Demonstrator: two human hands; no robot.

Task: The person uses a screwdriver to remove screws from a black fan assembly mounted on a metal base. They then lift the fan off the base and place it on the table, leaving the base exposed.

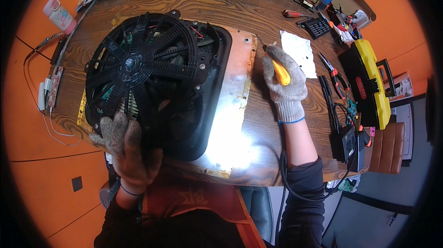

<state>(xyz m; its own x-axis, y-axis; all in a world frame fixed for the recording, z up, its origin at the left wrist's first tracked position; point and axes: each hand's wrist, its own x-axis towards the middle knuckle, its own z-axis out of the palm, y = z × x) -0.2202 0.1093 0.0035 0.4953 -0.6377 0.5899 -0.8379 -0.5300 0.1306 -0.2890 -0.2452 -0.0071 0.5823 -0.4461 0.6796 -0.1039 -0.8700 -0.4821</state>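
A large black cooling fan with a round ring of blades lies on a black shroud. My left hand, in a grey-white knit glove, grips the fan's near left edge, its fingers over the rim. To the right of the shroud, above the table, my gloved right hand is closed around a yellow-handled tool. The handle's butt points toward me; its working end is mostly hidden by the fingers. Beneath the shroud is a shiny metal plate with brownish, worn edges.
A white paper sheet lies beyond my right hand. Pliers, a black box with a cable, and a yellow-and-black toolbox line the right side. A red-handled screwdriver is farther back. A pink bottle stands far left.
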